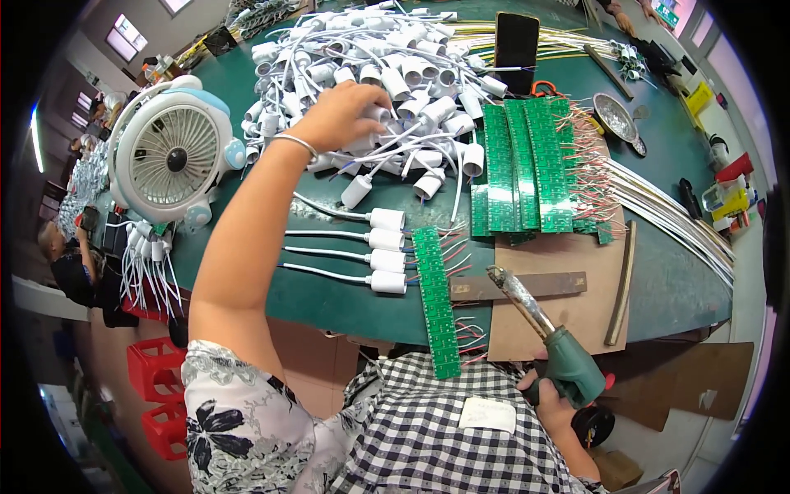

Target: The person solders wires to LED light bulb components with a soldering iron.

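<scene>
"Where is the left hand?"

"The left hand (344, 117) is over the heap of white sockets (403, 78) at the back of the green table (329, 311). Its thumb and fingers are curved and spread. I can't tell whether they have closed on a socket."

"What do those look like?"

"Smooth white cups, each with a white cable, tangled and facing every way. Nearer the person, four loose sockets (388, 260) lie in a neat column, cables trailing left."

"And beside them?"

"A long, narrow circuit strip (437, 305), bright green with pale markings. Thin red and white wires fringe its right edge, and its near end juts past the table edge."

"The right hand?"

"The right hand (550, 402) is wrapped around the handle of a soldering gun (573, 364), low at the right in front of the table. Its body is dull green; the scuffed, silvery barrel points up and left, browned at the tip, above a brown board (539, 325)."
</scene>
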`<state>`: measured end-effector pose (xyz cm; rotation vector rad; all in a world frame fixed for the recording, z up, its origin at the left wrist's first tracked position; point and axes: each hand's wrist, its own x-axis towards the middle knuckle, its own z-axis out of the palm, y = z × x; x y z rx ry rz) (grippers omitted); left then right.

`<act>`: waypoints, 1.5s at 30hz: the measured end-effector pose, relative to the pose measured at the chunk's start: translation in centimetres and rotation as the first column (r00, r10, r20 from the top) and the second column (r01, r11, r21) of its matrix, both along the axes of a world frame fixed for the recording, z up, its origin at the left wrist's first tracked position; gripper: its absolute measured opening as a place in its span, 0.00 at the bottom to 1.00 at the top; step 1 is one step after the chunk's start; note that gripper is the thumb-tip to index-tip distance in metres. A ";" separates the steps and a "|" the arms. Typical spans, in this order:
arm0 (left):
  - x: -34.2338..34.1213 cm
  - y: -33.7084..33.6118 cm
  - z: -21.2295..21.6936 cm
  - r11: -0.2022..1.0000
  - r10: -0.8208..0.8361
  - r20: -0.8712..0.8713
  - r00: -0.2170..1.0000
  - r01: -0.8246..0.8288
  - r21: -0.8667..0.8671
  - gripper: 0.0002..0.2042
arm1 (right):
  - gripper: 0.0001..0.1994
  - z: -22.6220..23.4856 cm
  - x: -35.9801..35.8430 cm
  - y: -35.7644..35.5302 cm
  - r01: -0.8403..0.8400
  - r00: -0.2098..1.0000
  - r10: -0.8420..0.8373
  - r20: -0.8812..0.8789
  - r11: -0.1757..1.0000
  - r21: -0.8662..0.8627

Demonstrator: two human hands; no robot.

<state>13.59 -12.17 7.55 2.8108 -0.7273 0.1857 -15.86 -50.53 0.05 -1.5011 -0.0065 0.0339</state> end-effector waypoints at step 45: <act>-21.4 -9.9 -7.3 0.887 0.304 -0.058 0.951 -0.305 -0.346 0.04 | 0.10 -0.9 1.0 1.3 -0.326 0.933 0.361 -0.009 0.832 -0.449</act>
